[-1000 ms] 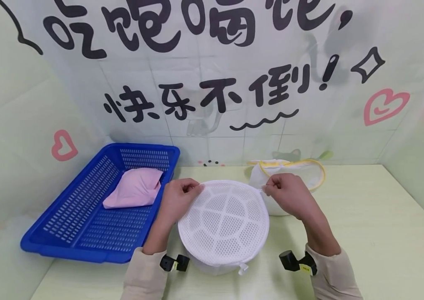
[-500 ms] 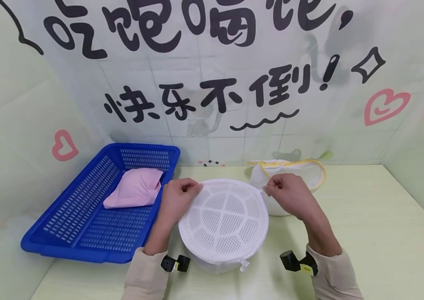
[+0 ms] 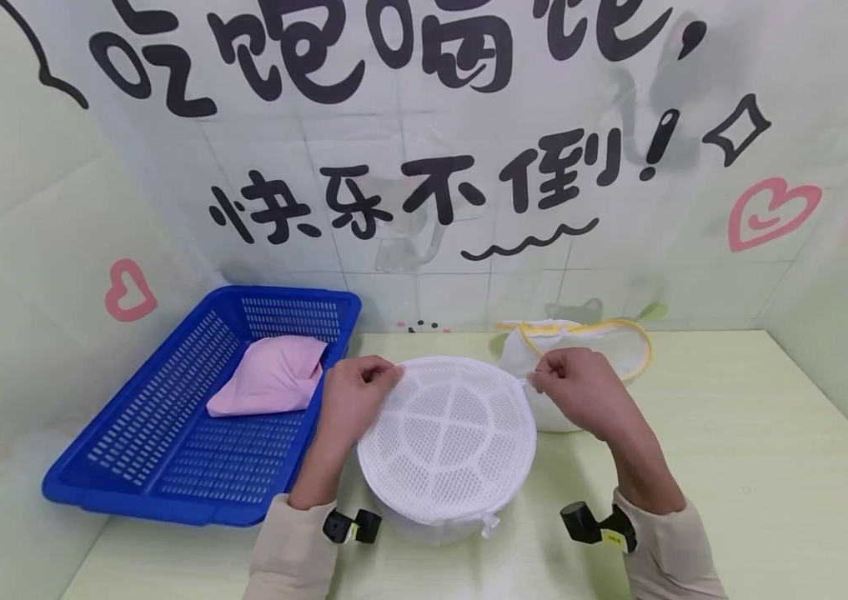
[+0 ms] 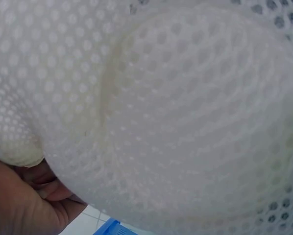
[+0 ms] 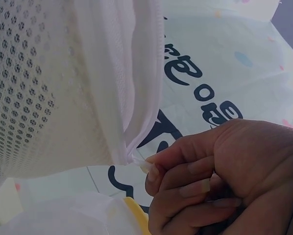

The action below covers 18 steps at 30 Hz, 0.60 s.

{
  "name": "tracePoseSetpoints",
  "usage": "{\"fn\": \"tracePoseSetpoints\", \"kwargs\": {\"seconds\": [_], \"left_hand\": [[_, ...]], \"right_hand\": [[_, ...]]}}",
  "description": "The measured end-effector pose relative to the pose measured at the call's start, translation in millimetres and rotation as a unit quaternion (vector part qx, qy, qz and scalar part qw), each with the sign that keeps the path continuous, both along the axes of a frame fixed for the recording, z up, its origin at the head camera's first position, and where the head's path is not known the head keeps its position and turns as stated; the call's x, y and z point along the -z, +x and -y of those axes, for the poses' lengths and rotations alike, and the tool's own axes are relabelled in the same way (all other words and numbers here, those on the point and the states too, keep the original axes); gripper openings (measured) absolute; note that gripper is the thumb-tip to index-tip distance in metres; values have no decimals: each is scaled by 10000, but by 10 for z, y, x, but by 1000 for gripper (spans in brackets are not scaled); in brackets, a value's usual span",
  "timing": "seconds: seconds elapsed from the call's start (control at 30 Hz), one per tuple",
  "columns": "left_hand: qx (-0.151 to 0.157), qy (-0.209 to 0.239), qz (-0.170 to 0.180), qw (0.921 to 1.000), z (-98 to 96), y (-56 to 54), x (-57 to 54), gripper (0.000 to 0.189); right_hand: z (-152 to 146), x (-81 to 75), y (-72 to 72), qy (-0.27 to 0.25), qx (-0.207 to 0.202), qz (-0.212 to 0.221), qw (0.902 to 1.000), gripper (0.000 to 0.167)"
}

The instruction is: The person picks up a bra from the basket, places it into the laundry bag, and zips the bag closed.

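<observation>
A round white mesh laundry bag (image 3: pixel 446 437) stands on the table in front of me, its flat top tilted towards me. My left hand (image 3: pixel 352 396) pinches its rim at the far left between thumb and fingers. At the far right of the rim, my right hand (image 3: pixel 581 390) pinches a small zipper pull (image 5: pixel 141 162) between thumb and forefinger. Two zipper edges (image 5: pixel 155 73) stand apart beside that pull in the right wrist view. A small white tab (image 3: pixel 490 525) hangs from the near rim. Mesh fills most of the left wrist view, with left fingers (image 4: pixel 48 196) at its lower left.
A blue plastic basket (image 3: pixel 236 467) stands on the left with a folded pink cloth (image 3: pixel 273 375) in it. Behind my right hand lies a white bag with yellow trim (image 3: pixel 629 358). A printed sheet (image 3: pixel 424 125) covers the wall behind the table (image 3: pixel 754 450).
The mesh bag's top has shifted very slightly up and left. Both hands keep their grip and have barely moved.
</observation>
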<state>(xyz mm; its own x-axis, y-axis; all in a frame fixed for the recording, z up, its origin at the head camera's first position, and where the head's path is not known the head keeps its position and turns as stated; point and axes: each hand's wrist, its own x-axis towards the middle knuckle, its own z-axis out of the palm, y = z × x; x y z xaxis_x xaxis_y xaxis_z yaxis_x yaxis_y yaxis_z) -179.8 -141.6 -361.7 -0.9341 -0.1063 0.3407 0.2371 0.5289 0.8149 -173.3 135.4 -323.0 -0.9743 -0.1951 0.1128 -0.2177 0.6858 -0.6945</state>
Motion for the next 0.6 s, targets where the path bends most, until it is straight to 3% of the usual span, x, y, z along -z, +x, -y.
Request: {"fn": "tracePoseSetpoints", "kwargs": {"seconds": [0.6], "left_hand": [[-203, -37, -53, 9998, -1, 29, 29, 12]], "right_hand": [[6, 19, 58, -47, 47, -6, 10000, 23]]}}
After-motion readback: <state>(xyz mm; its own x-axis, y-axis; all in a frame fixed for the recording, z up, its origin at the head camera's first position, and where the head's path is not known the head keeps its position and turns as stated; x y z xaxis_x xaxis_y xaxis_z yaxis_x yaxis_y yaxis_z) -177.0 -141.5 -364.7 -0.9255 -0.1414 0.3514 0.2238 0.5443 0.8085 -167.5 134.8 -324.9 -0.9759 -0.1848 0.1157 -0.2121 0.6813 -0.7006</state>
